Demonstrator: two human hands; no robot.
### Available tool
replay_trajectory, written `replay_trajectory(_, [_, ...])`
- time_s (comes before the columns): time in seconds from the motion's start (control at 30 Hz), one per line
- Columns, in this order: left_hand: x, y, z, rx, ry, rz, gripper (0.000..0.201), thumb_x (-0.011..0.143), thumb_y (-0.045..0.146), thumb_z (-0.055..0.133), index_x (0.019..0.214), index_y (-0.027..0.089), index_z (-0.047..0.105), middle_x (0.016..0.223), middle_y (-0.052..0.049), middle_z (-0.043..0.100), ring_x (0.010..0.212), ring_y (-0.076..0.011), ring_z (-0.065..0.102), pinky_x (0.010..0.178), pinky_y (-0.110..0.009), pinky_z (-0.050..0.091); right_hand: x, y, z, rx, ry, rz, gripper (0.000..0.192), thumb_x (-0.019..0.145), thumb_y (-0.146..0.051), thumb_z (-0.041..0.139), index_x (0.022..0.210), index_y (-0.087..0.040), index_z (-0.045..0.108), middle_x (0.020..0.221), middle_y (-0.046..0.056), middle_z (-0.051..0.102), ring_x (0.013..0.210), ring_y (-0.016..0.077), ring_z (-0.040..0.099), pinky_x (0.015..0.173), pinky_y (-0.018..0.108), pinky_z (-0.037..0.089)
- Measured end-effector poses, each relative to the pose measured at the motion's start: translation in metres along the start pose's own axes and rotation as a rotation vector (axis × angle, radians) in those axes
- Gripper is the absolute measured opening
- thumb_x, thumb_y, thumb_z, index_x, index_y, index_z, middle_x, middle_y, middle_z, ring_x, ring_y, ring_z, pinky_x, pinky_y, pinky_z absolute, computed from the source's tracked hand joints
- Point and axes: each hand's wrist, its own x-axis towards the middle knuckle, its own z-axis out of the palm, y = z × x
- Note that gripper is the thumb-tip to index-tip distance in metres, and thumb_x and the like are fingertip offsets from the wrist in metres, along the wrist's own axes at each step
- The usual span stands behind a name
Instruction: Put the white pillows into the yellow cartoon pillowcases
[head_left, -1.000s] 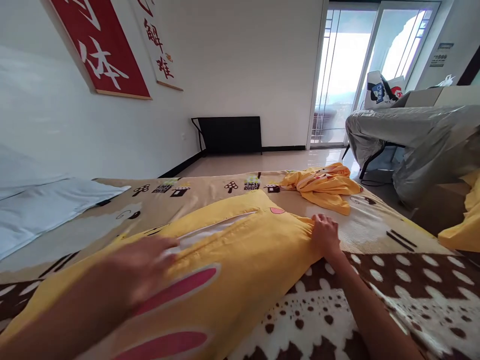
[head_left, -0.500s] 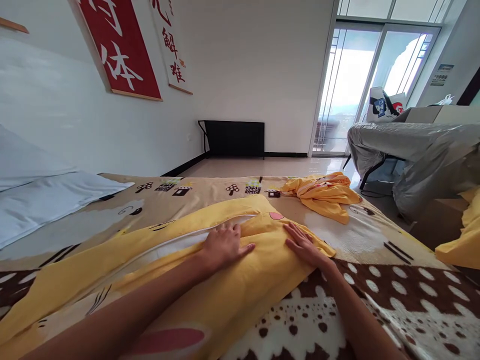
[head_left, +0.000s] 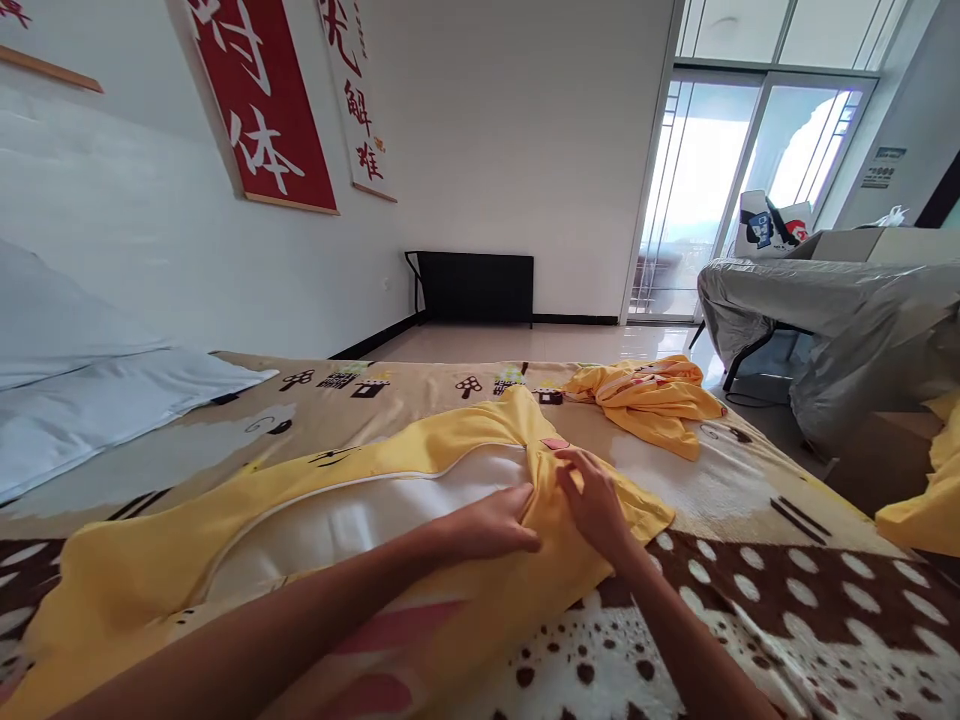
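Note:
A yellow pillowcase (head_left: 465,590) with pink patches lies across the bed in front of me, its long opening gaping. Inside it a white pillow (head_left: 322,530) shows. My left hand (head_left: 487,525) grips the near edge of the opening close to its right end, the fingertips partly hidden at the cloth and the thumb on the outside. Just to its right, my right hand (head_left: 592,505) pinches the gathered yellow cloth near a pink spot, with fingers bent. The two hands are close together but apart.
A crumpled yellow-orange cloth (head_left: 652,395) lies at the bed's far right edge. White pillows (head_left: 127,400) rest at the left on the patterned blanket (head_left: 795,580). A plastic-covered table (head_left: 825,290) stands right, and more yellow cloth (head_left: 926,500) hangs at the right edge.
Both hands went from lying flat on the pillowcase to gripping its cloth. The left hand moved right, toward the right hand. The opening now gapes wider and shows more white pillow.

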Motion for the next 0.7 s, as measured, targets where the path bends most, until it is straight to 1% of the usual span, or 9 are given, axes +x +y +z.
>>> replay_trajectory(0.1, [0.003, 0.002, 0.023, 0.017, 0.031, -0.036, 0.07, 0.062, 0.018, 0.055, 0.131, 0.013, 0.042, 0.126, -0.009, 0.058, 0.111, -0.0245, 0.056, 0.094, -0.032, 0.048, -0.006, -0.024, 0.006, 0.106, -0.062, 0.117, 0.034, 0.087, -0.049, 0.046, 0.1, -0.019, 0.055, 0.092, 0.006, 0.066, 0.076, 0.0182, 0.061, 0.07, 0.028, 0.043])
replay_trajectory(0.17, [0.004, 0.001, 0.038, 0.083, 0.027, -0.09, 0.075, 0.064, 0.019, 0.056, 0.136, 0.011, 0.036, 0.13, -0.013, 0.055, 0.113, -0.0244, 0.055, 0.094, -0.032, 0.048, -0.006, -0.023, 0.005, 0.035, -0.116, 0.216, 0.036, 0.081, -0.048, 0.055, 0.1, -0.018, 0.053, 0.085, 0.006, 0.065, 0.074, 0.0195, 0.06, 0.065, 0.028, 0.04])
replay_trajectory(0.23, [0.005, 0.0, 0.049, 0.214, -0.01, -0.118, 0.073, 0.067, 0.024, 0.058, 0.135, 0.008, 0.036, 0.128, -0.016, 0.056, 0.111, -0.0251, 0.057, 0.093, -0.033, 0.049, -0.004, -0.016, -0.001, -0.079, -0.208, 0.284, 0.033, 0.075, -0.039, 0.06, 0.099, -0.017, 0.054, 0.085, 0.006, 0.066, 0.077, 0.0207, 0.06, 0.064, 0.027, 0.039])
replay_trajectory(0.3, [0.008, 0.001, 0.055, 0.442, -0.009, -0.041, 0.064, 0.071, 0.027, 0.058, 0.129, 0.006, 0.044, 0.126, -0.019, 0.056, 0.112, -0.0269, 0.056, 0.097, -0.036, 0.047, -0.001, -0.008, -0.011, -0.237, -0.314, 0.309, 0.025, 0.073, -0.029, 0.059, 0.094, -0.017, 0.057, 0.088, 0.009, 0.067, 0.082, 0.0223, 0.061, 0.064, 0.028, 0.038])
replay_trajectory(0.4, [0.023, 0.005, 0.05, 0.795, 0.042, 0.224, 0.031, 0.082, 0.025, 0.049, 0.105, 0.009, 0.062, 0.12, -0.018, 0.058, 0.112, -0.0286, 0.054, 0.101, -0.042, 0.041, 0.0, -0.003, -0.029, -0.457, -0.401, 0.276, 0.017, 0.078, -0.023, 0.051, 0.088, -0.017, 0.063, 0.095, 0.013, 0.068, 0.088, 0.0244, 0.062, 0.066, 0.029, 0.038])
replay_trajectory(0.43, [0.03, 0.007, 0.045, 0.84, 0.038, 0.319, 0.026, 0.085, 0.024, 0.045, 0.097, 0.011, 0.064, 0.117, -0.016, 0.06, 0.11, -0.027, 0.055, 0.101, -0.041, 0.04, -0.001, -0.003, -0.035, -0.495, -0.409, 0.269, 0.017, 0.08, -0.022, 0.049, 0.088, -0.016, 0.064, 0.096, 0.014, 0.068, 0.089, 0.0246, 0.063, 0.066, 0.029, 0.038])
replay_trajectory(0.5, [0.045, 0.007, 0.034, 0.807, -0.002, 0.447, 0.027, 0.091, 0.021, 0.038, 0.088, 0.015, 0.064, 0.108, -0.009, 0.064, 0.102, -0.0201, 0.058, 0.097, -0.032, 0.042, -0.002, -0.001, -0.045, -0.519, -0.408, 0.278, 0.019, 0.08, -0.019, 0.049, 0.088, -0.016, 0.066, 0.097, 0.016, 0.068, 0.088, 0.0248, 0.063, 0.067, 0.03, 0.038])
replay_trajectory(0.6, [0.063, 0.001, 0.025, 0.741, -0.024, 0.455, 0.027, 0.094, 0.024, 0.034, 0.093, 0.016, 0.06, 0.093, -0.005, 0.068, 0.082, -0.0146, 0.062, 0.077, -0.024, 0.047, -0.004, 0.005, -0.055, -0.518, -0.376, 0.33, 0.018, 0.075, -0.017, 0.052, 0.086, -0.016, 0.066, 0.094, 0.015, 0.068, 0.084, 0.0243, 0.063, 0.065, 0.03, 0.039])
replay_trajectory(0.7, [0.073, -0.007, 0.029, 0.914, -0.023, 0.388, 0.025, 0.091, 0.024, 0.037, 0.098, 0.016, 0.06, 0.091, -0.007, 0.069, 0.077, -0.018, 0.064, 0.069, -0.027, 0.047, -0.005, 0.017, -0.057, -0.469, -0.328, 0.374, 0.016, 0.067, -0.012, 0.053, 0.078, -0.017, 0.065, 0.087, 0.013, 0.068, 0.079, 0.0224, 0.061, 0.064, 0.029, 0.037])
